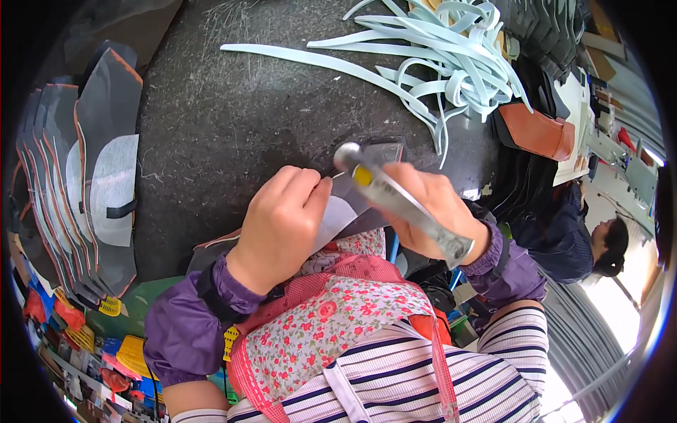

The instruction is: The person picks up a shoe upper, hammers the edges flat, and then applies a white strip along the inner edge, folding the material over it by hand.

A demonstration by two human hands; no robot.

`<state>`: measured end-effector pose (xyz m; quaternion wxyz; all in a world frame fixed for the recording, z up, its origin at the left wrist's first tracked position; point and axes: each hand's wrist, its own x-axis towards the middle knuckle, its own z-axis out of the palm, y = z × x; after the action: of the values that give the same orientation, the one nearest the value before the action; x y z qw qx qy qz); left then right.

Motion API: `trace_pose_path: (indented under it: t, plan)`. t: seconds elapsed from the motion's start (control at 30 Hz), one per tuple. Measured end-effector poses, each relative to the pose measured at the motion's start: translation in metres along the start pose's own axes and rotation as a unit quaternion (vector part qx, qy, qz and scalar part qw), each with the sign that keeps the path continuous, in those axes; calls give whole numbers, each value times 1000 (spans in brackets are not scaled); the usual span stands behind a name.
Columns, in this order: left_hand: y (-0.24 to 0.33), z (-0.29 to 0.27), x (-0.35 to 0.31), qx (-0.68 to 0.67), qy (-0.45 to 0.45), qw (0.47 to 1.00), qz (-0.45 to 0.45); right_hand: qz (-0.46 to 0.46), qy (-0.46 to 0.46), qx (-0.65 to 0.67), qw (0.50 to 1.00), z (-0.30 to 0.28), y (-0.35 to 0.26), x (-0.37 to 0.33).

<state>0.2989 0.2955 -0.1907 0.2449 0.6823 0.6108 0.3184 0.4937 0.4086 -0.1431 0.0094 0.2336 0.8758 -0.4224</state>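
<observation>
My right hand point(446, 204) is closed around a metal hammer point(403, 202). The round silver head hangs just above the worktable, and the tool is slightly smeared by motion. Under it lies a flat dark grey cut piece point(345, 185) with a pale half-round patch, near the table's front edge. My left hand point(281, 220) is closed on this piece, thumb and index finger pressed together at its edge, close to the hammer head. Part of the piece is hidden behind both hands.
The dark worktable point(211, 106) is scuffed. A row of similar grey pieces point(109, 106) lies overlapped at left. Pale blue strips point(430, 53) sprawl at the back right. A brown leather piece point(537, 132) and black pieces point(518, 185) lie right. Another person point(557, 240) sits beyond.
</observation>
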Motion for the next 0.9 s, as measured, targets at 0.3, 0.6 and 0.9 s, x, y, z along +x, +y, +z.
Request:
trace_pose_path:
  t: [0.3, 0.6, 0.9]
  plan:
    - [-10, -13, -20, -29, -6, 999, -12, 68, -66, 1, 996, 8, -12, 4]
    - [-16, -32, -39, -119, -50, 986, -109, 49, -56, 18, 997, 26, -24, 6]
    - [-24, -47, -53, -95, -49, 991, -78, 54, -83, 26, 995, 38, -35, 11]
